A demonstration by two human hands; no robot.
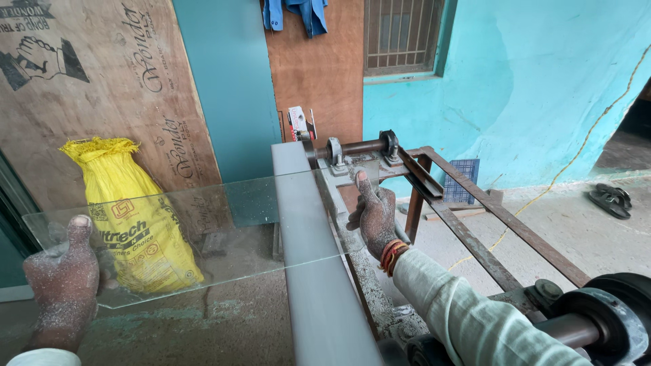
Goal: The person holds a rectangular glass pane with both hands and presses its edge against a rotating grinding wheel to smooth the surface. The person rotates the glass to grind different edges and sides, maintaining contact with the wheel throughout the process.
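A clear rectangular glass sheet (224, 224) lies flat across a long grey belt (305, 230) that runs away from me on a rusty metal machine frame (488, 217). My left hand (64, 278), dusted with grit, grips the sheet's left edge, thumb on top. My right hand (373, 213), also dusty and with a red thread at the wrist, holds the sheet's right end, thumb pressed on the top corner. A shaft with bearing blocks (363, 148) sits at the belt's far end.
A yellow sack (132, 217) leans against plywood boards (102, 81) on the left. A roller and bearing (597, 318) sit near right. Dark sandals (610, 198) lie on the concrete floor. A yellow cable (563, 169) trails along the turquoise wall.
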